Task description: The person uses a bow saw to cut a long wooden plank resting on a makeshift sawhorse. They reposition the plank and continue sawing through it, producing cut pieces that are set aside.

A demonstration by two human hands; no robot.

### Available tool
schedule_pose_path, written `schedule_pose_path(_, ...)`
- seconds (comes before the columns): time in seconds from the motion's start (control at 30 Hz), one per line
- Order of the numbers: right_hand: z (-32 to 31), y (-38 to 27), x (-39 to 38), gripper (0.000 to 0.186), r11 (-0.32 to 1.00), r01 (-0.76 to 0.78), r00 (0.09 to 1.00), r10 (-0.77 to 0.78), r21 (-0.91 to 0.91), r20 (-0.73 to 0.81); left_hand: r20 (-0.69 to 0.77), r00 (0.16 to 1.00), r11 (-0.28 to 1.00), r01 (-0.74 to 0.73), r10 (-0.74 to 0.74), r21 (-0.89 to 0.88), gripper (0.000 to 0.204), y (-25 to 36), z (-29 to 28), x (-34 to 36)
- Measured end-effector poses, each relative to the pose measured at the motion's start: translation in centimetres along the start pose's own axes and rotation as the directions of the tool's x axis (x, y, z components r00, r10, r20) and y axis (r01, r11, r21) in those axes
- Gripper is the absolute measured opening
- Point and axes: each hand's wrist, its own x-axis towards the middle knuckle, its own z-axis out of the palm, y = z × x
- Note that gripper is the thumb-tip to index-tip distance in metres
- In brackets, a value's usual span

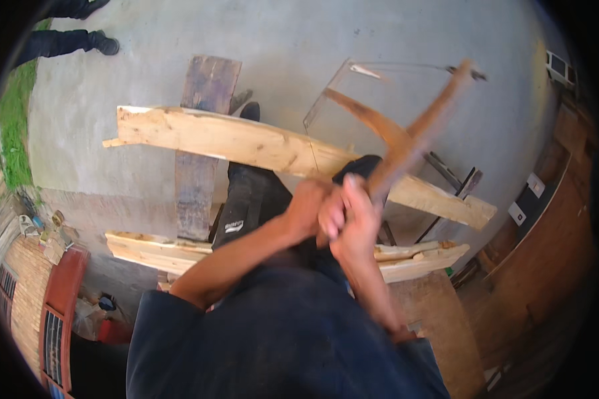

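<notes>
A wooden frame saw slants up and right from my hands. Its stretcher reaches left toward a thin far end, and a cord runs across the top. My right hand is closed round the lower end of the saw's handle bar. Close beside it, my left hand is closed at the same end, its fingertips partly hidden. Beneath the saw, a pale timber beam lies crosswise. A thin dark line crosses the beam; whether it is the blade, a cut or a mark, I cannot tell. My dark-trousered legs are under and beside the beam.
A weathered plank runs under the beam at left. Nearer me lies a second pale timber. Dark metal bars stand by the beam's right end. Another person's leg shows at upper left. Wooden boards stand at right.
</notes>
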Motion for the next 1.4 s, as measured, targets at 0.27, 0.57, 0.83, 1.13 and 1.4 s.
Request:
schedule_pose_path(0.27, -1.6, -3.2, -8.6, 0.032, 0.998, -0.021, 0.991, 0.014, 0.053, 0.132, -0.002, 0.965, 0.955, -0.260, 0.263, 0.146, 0.021, 8.9, 0.0, -2.8)
schedule_pose_path(0.57, -2.8, 3.5, 3.5, 0.036, 0.995, 0.025, 0.998, -0.019, -0.101, 0.057, -0.054, 0.996, 0.993, -0.071, 0.077, 0.092, 0.029, -2.6, 0.7, 1.2)
schedule_pose_path(0.83, -2.9, 3.8, 4.6, 0.036, 0.987, -0.015, 0.999, 0.022, -0.160, 0.043, -0.151, 0.981, 0.992, -0.117, 0.122, 0.044, 0.027, -3.6, 0.3, 2.1)
schedule_pose_path(1.13, -3.8, 3.6, 5.4, 0.028, 0.975, -0.060, 0.962, 0.114, -0.212, 0.249, -0.294, 0.943, 0.981, -0.183, 0.157, -0.064, 0.027, -5.2, 1.8, 2.3)
schedule_pose_path(1.4, -3.8, 2.2, 4.0, 0.029, 0.981, -0.103, 0.980, 0.128, -0.162, 0.154, -0.147, 0.982, 0.993, -0.113, 0.118, 0.045, 0.026, -2.9, 0.9, 2.5)
